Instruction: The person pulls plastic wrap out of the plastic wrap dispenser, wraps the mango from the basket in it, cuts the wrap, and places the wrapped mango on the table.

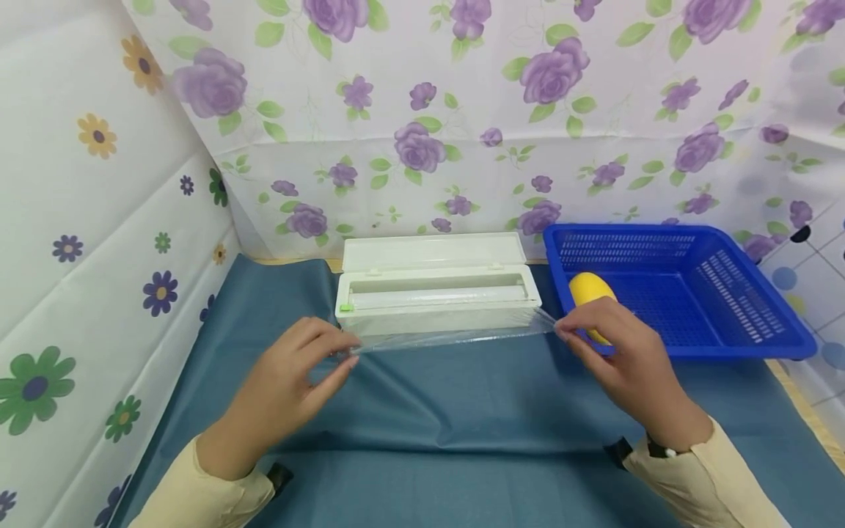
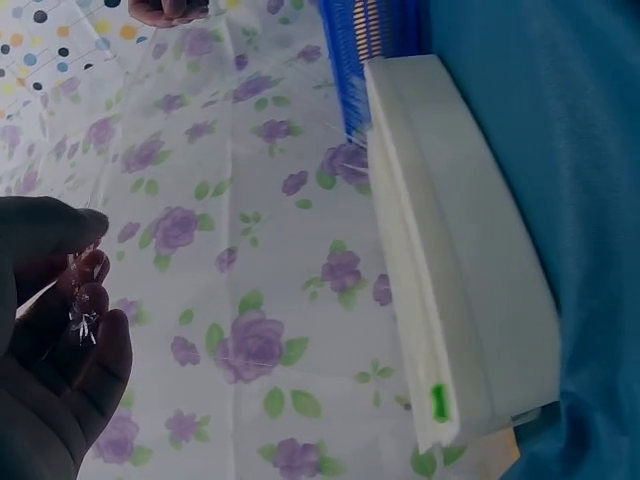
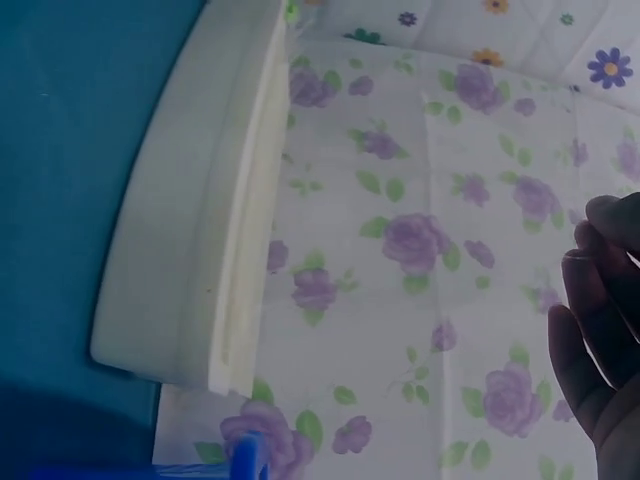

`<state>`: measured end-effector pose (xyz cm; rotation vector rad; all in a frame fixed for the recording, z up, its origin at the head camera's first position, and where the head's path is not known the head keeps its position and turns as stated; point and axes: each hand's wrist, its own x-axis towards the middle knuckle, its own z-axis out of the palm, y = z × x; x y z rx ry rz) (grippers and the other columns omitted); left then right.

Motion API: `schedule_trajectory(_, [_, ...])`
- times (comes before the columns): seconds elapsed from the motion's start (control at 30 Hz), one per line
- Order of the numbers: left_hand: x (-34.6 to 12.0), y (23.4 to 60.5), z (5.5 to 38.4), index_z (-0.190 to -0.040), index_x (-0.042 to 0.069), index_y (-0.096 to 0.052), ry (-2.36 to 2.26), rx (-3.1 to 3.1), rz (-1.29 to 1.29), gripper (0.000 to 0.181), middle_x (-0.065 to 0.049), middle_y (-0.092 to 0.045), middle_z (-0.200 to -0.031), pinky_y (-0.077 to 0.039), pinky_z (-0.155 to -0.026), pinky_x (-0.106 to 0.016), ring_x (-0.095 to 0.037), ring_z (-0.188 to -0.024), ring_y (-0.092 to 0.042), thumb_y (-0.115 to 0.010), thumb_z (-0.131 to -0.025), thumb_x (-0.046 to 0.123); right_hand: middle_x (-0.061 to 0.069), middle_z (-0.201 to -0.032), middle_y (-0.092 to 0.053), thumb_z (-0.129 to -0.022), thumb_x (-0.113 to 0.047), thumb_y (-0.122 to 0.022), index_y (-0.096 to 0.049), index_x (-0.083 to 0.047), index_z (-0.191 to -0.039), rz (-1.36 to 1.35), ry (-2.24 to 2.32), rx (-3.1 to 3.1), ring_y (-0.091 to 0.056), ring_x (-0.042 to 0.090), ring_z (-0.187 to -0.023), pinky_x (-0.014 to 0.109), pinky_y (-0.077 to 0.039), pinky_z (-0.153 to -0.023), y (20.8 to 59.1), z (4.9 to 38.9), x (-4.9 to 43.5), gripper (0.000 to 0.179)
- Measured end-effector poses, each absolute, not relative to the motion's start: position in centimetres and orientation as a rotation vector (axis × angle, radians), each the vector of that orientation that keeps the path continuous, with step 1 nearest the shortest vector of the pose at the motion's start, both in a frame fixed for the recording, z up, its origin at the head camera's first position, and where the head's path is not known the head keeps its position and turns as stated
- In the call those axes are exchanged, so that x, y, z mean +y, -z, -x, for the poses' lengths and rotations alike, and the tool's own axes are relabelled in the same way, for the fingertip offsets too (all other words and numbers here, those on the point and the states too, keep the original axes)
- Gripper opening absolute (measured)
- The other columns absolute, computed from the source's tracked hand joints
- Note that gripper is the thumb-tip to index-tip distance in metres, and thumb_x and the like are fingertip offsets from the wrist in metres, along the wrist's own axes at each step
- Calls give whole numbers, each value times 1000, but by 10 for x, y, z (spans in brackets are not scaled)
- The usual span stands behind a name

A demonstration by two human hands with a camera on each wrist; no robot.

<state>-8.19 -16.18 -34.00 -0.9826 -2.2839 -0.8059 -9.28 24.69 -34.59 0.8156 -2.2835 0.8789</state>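
A sheet of clear cling film stretches between both hands, in front of a white cling film dispenser whose lid stands raised. The film roll lies inside the box. My left hand pinches the film's left corner between thumb and fingers; in the left wrist view, some crumpled film shows at the fingertips. At the other corner, my right hand pinches the film between thumb and forefinger, close to the basket's near left side. A green slider sits at the dispenser's left end.
To the right of the dispenser stands a blue plastic basket. Inside it is a yellow rounded thing, partly hidden by my right hand. A blue-green cloth covers the table, with flowered sheets hanging behind and at the left.
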Motion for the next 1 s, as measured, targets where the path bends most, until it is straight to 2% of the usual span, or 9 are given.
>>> schedule_trajectory(0.1, [-163,346,76,-111,14,-73,774,-2306,1014,23,5,-65,-95,-47,-78,-17,-8,-85,-58,-78,-89,10,-4,-102,-70,-96,-18,-71,-74,-15,-105,-882,-869,-2292,-63,3,-98,8,-45,-93,351,85,251,10])
schedule_trajectory(0.2, [-163,352,71,-108,15,-73,751,-2354,1024,35,6,-65,-96,-46,-78,-17,-7,-87,-58,-81,-78,-2,-7,-103,-70,-100,-35,-62,-73,-17,-105,-906,-855,-2321,-63,3,-97,7,-45,-95,356,78,253,22])
schedule_trajectory(0.23, [-163,354,69,-107,15,-73,748,-2370,1026,35,7,-65,-96,-46,-78,-16,-7,-87,-58,-81,-77,-2,-8,-103,-69,-99,-31,-65,-73,-18,-106,-906,-849,-2337,-62,2,-96,7,-44,-96,357,76,254,16])
schedule_trajectory(0.3, [-164,358,67,-104,15,-73,753,-2392,1038,14,7,-64,-96,-45,-78,-14,-6,-87,-57,-76,-91,11,-9,-103,-69,-99,-34,-63,-73,-20,-105,-913,-837,-2344,-62,2,-95,6,-44,-96,360,73,255,17])
schedule_trajectory(0.47, [-165,366,63,-101,16,-73,760,-2386,1076,17,7,-63,-96,-45,-77,-13,-5,-84,-57,-78,-88,6,-10,-104,-67,-103,-43,-52,-72,-22,-104,-965,-816,-2332,-62,2,-96,6,-45,-94,370,68,257,29])
schedule_trajectory(0.53, [-166,368,62,-101,17,-72,761,-2391,1076,40,8,-63,-96,-46,-76,-13,-5,-84,-58,-83,-73,-9,-10,-105,-66,-104,-42,-51,-72,-20,-104,-980,-810,-2345,-61,3,-97,6,-44,-95,372,66,257,30])
schedule_trajectory(0.7, [-168,375,58,-100,19,-71,760,-2430,1073,40,9,-62,-97,-50,-74,-17,-4,-84,-59,-84,-72,-8,-12,-106,-64,-104,-42,-51,-71,-23,-105,-986,-796,-2438,-58,1,-98,5,-44,-95,378,59,257,28])
schedule_trajectory(0.83, [-168,383,55,-100,21,-71,740,-2478,1068,40,11,-62,-95,-52,-72,-21,-3,-85,-59,-85,-73,-5,-18,-106,-62,-99,-29,-68,-69,-30,-106,-977,-731,-2543,-57,-2,-97,7,-45,-92,384,54,259,7])
schedule_trajectory(1.0, [-166,395,52,-100,21,-71,724,-2526,1082,40,11,-62,-92,-51,-71,-20,-3,-83,-57,-84,-74,-6,-22,-104,-61,-83,-7,-82,-67,-35,-104,-996,-659,-2594,-57,-3,-95,9,-46,-88,395,49,259,38])
